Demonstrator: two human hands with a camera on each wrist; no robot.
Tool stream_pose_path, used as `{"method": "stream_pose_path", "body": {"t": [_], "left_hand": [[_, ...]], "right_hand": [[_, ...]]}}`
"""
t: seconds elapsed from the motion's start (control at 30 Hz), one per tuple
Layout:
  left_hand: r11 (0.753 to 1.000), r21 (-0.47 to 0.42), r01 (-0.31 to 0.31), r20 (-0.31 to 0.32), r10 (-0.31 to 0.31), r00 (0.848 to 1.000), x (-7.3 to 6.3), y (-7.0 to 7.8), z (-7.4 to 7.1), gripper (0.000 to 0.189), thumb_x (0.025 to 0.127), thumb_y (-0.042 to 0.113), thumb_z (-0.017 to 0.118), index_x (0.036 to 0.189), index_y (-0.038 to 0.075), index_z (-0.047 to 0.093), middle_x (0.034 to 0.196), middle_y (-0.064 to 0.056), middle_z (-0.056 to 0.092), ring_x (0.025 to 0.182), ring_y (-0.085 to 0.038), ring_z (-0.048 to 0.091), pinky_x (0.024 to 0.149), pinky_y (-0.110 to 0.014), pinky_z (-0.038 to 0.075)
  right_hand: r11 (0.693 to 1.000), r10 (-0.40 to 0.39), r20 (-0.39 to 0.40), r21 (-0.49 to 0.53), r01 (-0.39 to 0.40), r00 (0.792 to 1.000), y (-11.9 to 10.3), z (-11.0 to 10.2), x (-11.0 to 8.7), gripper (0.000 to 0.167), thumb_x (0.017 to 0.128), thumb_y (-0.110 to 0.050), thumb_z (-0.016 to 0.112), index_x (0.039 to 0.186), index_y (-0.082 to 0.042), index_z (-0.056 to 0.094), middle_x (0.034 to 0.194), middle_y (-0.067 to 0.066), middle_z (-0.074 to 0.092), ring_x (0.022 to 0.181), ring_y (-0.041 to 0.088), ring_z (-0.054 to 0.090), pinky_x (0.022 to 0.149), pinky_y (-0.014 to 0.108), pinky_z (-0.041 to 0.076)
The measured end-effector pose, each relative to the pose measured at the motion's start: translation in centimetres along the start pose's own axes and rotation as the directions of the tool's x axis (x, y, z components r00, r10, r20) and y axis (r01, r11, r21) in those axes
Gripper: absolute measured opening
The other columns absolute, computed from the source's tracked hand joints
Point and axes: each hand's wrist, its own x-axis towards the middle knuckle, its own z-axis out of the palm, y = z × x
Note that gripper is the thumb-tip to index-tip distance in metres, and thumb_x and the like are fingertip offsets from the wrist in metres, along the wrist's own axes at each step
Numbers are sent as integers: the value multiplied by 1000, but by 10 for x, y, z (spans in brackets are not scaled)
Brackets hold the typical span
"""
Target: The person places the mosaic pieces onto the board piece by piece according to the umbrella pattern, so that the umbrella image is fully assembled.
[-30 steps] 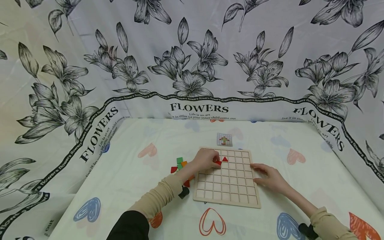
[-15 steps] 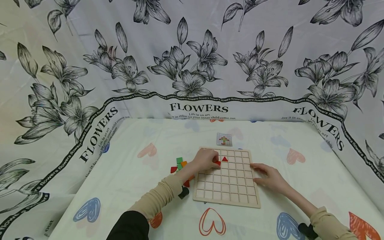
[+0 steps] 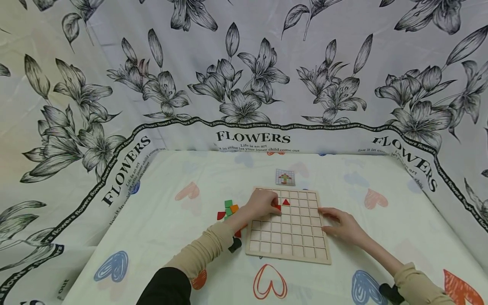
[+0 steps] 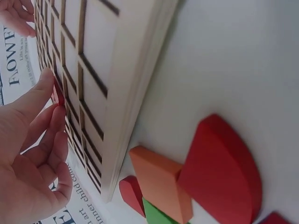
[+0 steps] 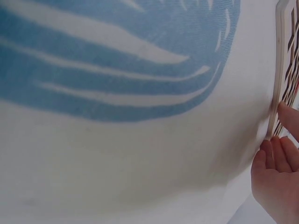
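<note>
Pinching a red piece (image 3: 278, 207) over the gridded board (image 3: 287, 238) with the left hand (image 3: 262, 202), as seen from the head, thumb and fingertip meeting on it. Held just left of a red triangle (image 3: 286, 202), slightly nearer; could knock that askew with a small sideways slip. Resting the right hand (image 3: 345, 226) at the board's right edge, forefinger and thumb spread apart.

From the left wrist, making out only a sliver of the pinched piece, remaining fingers loosely bent. Cannot tell if seated flat in a cell; likely to ride up on a divider if released tilted. Noting an orange piece (image 4: 161, 182) and a rounded red piece (image 4: 219, 172) near the board's left rim; easily scattered by a low sweep of the wrist.

From the right wrist, finding thumb and fingertips against the rim, firmness impossible to judge. Could let the board swivel on the printed cloth (image 5: 140, 154) by steadying too lightly there while pressing hard at left. Might then miss the cell.
</note>
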Motion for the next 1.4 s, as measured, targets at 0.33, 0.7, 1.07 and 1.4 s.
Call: {"method": "stream_pose_path", "body": {"t": [0.33, 0.7, 1.07, 1.4], "left_hand": [[999, -39, 5, 48, -4, 999, -1, -1, -4, 19, 80, 35, 75, 85, 17, 71, 79, 7, 68, 69, -4, 56, 70, -21, 42], [999, -40, -14, 45, 15, 999, -3, -1, -4, 15, 82, 30, 74, 86, 16, 72, 80, 5, 69, 70, -6, 58, 70, -21, 43], [997, -73, 12, 51, -8, 999, -3, -2, -3, 15, 81, 29, 75, 87, 16, 70, 80, 6, 67, 68, -4, 55, 67, -18, 43], [984, -172, 37, 54, -28, 998, -7, -3, -10, 15, 85, 25, 72, 93, 13, 71, 87, 2, 69, 74, -8, 58, 71, -22, 45]], "right_hand": [[1000, -15, 2, 0, 15, 1000, 0, -1, -1, 55, 80, -14, 75, 129, 0, 56, 127, 20, 59, 116, 37, 56, 95, 46, 45], [1000, -6, 10, 1, 6, 1000, -1, -1, -1, 54, 80, -12, 74, 129, 1, 55, 129, 21, 58, 117, 38, 56, 96, 46, 44], [1000, 2, 4, 11, -2, 1000, -2, 0, 0, 54, 79, -11, 75, 128, 1, 56, 126, 21, 60, 116, 38, 56, 96, 46, 44], [1000, 7, 7, 17, -7, 1000, -3, 0, -1, 54, 79, -11, 75, 129, 1, 55, 126, 21, 59, 117, 38, 56, 96, 46, 44]]}}
